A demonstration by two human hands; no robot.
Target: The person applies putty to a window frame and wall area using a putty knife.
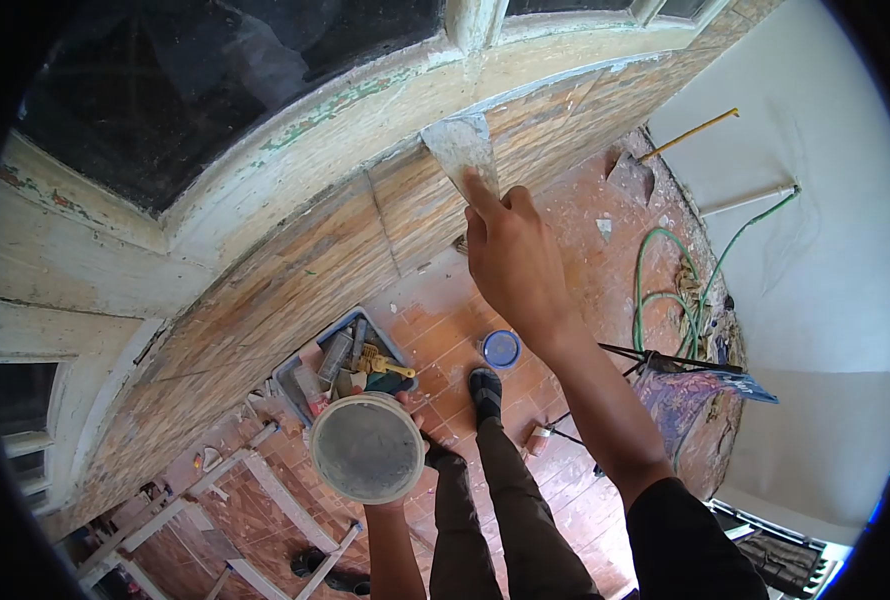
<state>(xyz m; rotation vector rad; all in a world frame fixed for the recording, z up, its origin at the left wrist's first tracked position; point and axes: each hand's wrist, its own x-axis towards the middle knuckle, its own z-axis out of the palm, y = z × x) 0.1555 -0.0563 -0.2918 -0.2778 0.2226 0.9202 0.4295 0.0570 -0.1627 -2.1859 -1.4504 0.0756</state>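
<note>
My right hand (510,245) grips a putty knife (462,148), one finger stretched along its wide flat blade. The blade's edge meets the seam between the window frame (315,150) and the tiled wall (355,220). White filler shows along the seam to the right of the blade. Lower down, my left hand (410,410) holds up a round tub (368,447) from beneath, its fingertips showing at the rim. Grey material lies inside the tub. The frame's paint is worn and chipped, with green patches.
Below the wall a tool tray (290,385) holds brushes and scrapers. A blue lid (501,349) lies on the tiled floor near my foot. On the right are a green hose (640,290), a shovel (630,180) and a folding chair (685,390). A ladder (290,500) stands lower left.
</note>
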